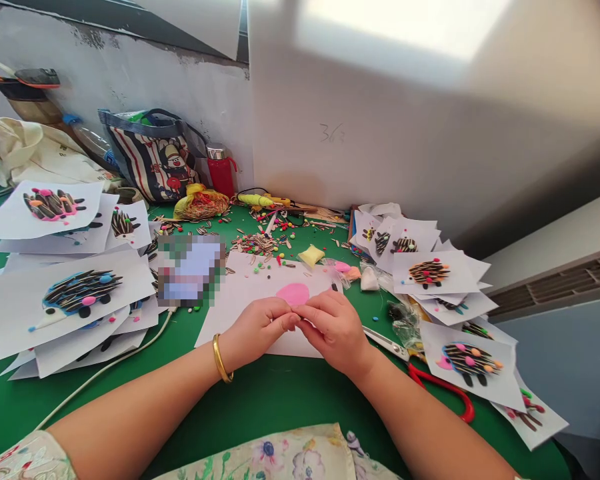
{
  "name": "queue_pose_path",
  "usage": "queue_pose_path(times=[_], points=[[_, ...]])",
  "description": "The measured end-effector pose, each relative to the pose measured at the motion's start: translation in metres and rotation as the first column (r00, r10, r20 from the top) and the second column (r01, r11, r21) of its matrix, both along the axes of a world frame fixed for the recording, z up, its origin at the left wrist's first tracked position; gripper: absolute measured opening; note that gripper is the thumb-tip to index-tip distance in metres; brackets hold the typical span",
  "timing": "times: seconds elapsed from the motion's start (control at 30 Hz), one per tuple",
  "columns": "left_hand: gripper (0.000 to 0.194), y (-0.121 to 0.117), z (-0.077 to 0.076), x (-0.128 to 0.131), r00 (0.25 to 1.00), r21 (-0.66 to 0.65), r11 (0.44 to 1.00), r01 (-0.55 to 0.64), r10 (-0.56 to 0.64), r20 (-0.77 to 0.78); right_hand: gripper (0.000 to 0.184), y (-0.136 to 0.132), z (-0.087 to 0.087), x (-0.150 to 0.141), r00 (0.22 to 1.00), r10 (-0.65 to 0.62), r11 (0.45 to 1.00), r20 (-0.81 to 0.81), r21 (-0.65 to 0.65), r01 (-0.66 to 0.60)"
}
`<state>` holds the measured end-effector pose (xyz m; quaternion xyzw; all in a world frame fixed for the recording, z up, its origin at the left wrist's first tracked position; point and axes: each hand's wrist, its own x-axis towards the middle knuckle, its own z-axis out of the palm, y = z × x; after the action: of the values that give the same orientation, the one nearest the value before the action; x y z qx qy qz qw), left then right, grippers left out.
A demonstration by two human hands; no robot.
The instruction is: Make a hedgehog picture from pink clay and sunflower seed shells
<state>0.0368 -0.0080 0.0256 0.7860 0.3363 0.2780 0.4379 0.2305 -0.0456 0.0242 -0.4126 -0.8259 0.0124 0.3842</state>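
My left hand [269,328], with a gold bangle at the wrist, meets my right hand [336,328] over a white sheet of paper [220,320]. The fingertips of both are pinched together. Whatever lies between them is too small and too covered to make out. Just beyond the fingers a flat pink clay oval [293,293] lies on the sheet. A small black piece [335,287] shows by my right knuckles. Past the sheet's far edge are a yellow clay packet [311,255] and a heap of striped sunflower seeds [255,244].
Stacks of hedgehog pictures stand at the left [75,300] and right [473,360]. Red-handled scissors [443,387] lie beside my right forearm. A blurred phone [190,270] with a white cable [115,363] is at left. Behind stand a striped bag [153,157] and a red bottle [220,175].
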Motion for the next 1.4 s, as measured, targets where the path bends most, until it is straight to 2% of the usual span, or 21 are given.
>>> queue_pose_path(times=[0.1,0.17,0.2,0.27,0.33,0.4,0.5,0.6,0.77,0.97,1.23,1.4], points=[[0.029,0.007,-0.001,-0.004,0.998,0.118,0.992,-0.055,0.057,-0.013,0.02,0.003,-0.002,0.003,0.996,-0.02,0.997,-0.082,-0.074,0.014],[0.026,0.015,-0.004,-0.009,0.991,0.243,0.964,-0.106,0.122,-0.054,0.017,0.007,-0.006,0.008,0.987,-0.076,0.988,-0.144,-0.144,0.056],[0.03,0.019,-0.006,-0.011,0.985,0.309,0.944,-0.113,0.147,-0.089,0.016,0.01,-0.008,0.011,0.98,-0.113,0.979,-0.161,-0.186,0.082],[0.051,0.027,-0.01,-0.016,0.972,0.404,0.911,-0.081,0.162,-0.169,0.014,0.015,-0.012,0.018,0.965,-0.193,0.953,-0.18,-0.268,0.141],[0.071,0.033,-0.015,-0.019,0.952,0.423,0.906,0.004,0.126,-0.279,0.016,0.019,-0.014,0.024,0.949,-0.253,0.925,-0.186,-0.335,0.181],[0.082,0.035,-0.019,-0.021,0.921,0.396,0.915,0.071,0.092,-0.377,0.018,0.02,-0.014,0.027,0.945,-0.279,0.902,-0.171,-0.383,0.197],[0.086,0.035,-0.023,-0.02,0.885,0.355,0.926,0.124,0.058,-0.461,0.015,0.021,-0.011,0.026,0.963,-0.261,0.869,-0.067,-0.452,0.204],[0.082,0.033,-0.024,-0.019,0.877,0.36,0.923,0.14,0.054,-0.478,0.018,0.021,-0.011,0.024,0.972,-0.229,0.836,0.043,-0.503,0.219],[0.083,0.033,-0.024,-0.019,0.867,0.371,0.917,0.148,0.06,-0.495,0.021,0.024,-0.02,0.024,0.971,-0.226,0.827,0.074,-0.512,0.231],[0.081,0.029,-0.019,-0.017,0.83,0.402,0.908,0.117,0.134,-0.542,0.013,0.025,-0.023,0.025,0.98,-0.171,0.863,0.107,-0.463,0.201],[0.08,0.02,-0.017,-0.015,0.768,0.537,0.843,0.041,0.317,-0.556,0.014,0.027,-0.027,0.022,0.976,-0.17,0.866,0.133,-0.453,0.212],[0.078,0.014,-0.018,-0.01,0.764,0.557,0.829,0.047,0.329,-0.555,0.012,0.026,-0.025,0.02,0.963,-0.141,0.88,0.228,-0.417,0.227]])
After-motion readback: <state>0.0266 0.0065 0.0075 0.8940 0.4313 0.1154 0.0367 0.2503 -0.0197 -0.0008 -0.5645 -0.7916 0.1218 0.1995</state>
